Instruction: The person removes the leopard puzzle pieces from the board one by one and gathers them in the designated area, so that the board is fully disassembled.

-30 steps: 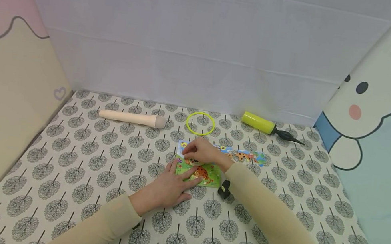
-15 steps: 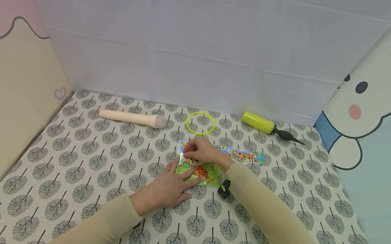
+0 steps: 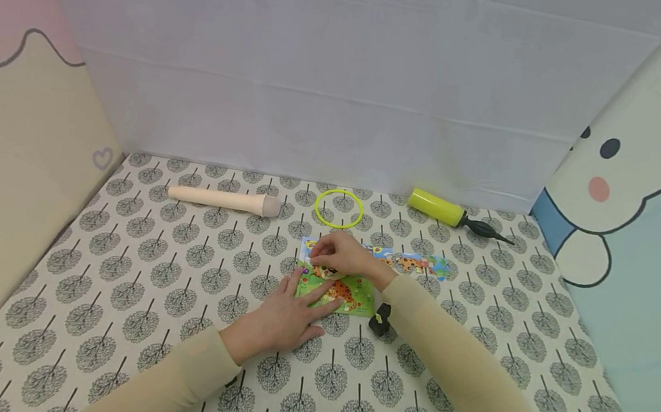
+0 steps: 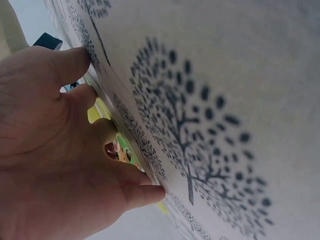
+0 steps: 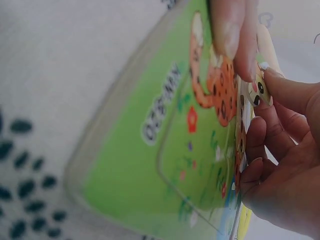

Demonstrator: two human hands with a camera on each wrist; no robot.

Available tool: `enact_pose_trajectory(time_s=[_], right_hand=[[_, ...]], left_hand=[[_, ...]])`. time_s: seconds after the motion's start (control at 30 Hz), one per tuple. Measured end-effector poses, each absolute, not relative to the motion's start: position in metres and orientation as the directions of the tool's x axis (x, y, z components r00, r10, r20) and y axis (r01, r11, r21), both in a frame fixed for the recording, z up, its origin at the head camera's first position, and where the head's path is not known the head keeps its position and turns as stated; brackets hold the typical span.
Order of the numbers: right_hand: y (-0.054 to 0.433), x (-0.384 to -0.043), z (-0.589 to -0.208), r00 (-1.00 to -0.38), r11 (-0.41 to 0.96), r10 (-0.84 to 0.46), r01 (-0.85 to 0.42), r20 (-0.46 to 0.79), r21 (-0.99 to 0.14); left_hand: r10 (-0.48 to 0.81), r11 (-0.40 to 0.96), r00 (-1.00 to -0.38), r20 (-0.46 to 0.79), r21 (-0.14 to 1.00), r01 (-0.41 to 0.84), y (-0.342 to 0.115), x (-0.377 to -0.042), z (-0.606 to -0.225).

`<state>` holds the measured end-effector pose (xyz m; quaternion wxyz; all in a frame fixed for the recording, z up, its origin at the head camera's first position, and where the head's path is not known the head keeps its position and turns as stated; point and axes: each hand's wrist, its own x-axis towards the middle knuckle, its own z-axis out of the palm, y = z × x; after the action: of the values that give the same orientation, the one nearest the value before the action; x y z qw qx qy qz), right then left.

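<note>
A flat picture puzzle board with a green field and a spotted orange cat lies on the tablecloth. My left hand rests on its lower left part, fingers spread and straight. In the right wrist view, my right hand pinches a puzzle piece with a cartoon animal face between thumb and fingers, tilted up from the board. From the head view, that hand covers much of the board's upper part. Several colourful pieces with spotted animals lie in a row right of the board.
Behind the board lies a yellow-green ring. A cream stick with a greyish thick end is at the back left. A yellow-green hand pump with a black nozzle lies at the back right. Fabric walls stand around the table.
A white patch by my right fingertips, seen at the board's left edge half a second ago, has given way to green there. Both hands stay almost in place.
</note>
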<state>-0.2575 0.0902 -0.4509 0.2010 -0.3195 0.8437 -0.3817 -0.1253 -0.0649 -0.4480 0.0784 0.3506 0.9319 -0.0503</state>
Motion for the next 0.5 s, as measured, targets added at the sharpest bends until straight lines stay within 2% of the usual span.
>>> enact_pose_trajectory(time_s=[0.4, 0.5], right_hand=[[0.0912, -0.2596, -0.4532, -0.710, 0.481, -0.700, -0.383, -0.083, -0.789], [0.0916, -0.2605, -0.4537, -0.726, 0.488, -0.684, -0.379, -0.075, -0.786]], left_hand=[[0.595, 0.794, -0.765, -0.245, 0.028, 0.608, -0.0628, -0.1239, -0.4461], [0.593, 0.794, -0.767, -0.244, 0.023, 0.607, -0.0628, -0.1236, -0.4461]])
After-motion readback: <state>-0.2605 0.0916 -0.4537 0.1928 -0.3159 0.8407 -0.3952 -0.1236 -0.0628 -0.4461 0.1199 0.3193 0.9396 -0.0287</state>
